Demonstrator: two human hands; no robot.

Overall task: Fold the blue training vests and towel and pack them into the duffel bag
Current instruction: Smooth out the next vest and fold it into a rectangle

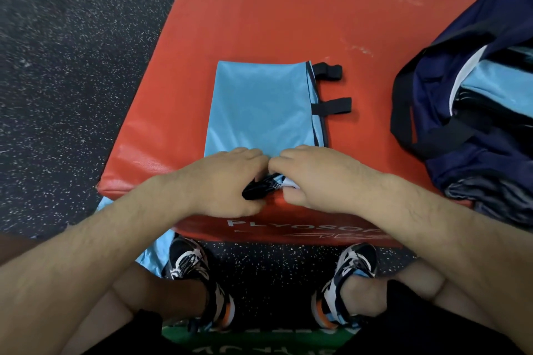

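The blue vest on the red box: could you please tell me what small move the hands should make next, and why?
Probably fold the near end away over the far half. The blue vest lies flat as a long strip on the red box, the left hand and right hand both grip its near end, and the open duffel bag sits to the right.

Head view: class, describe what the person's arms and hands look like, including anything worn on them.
The left forearm and right forearm are bare and lightly haired, no sleeves in view. The left hand and right hand wear no gloves, rings, watch or wristbands that show.
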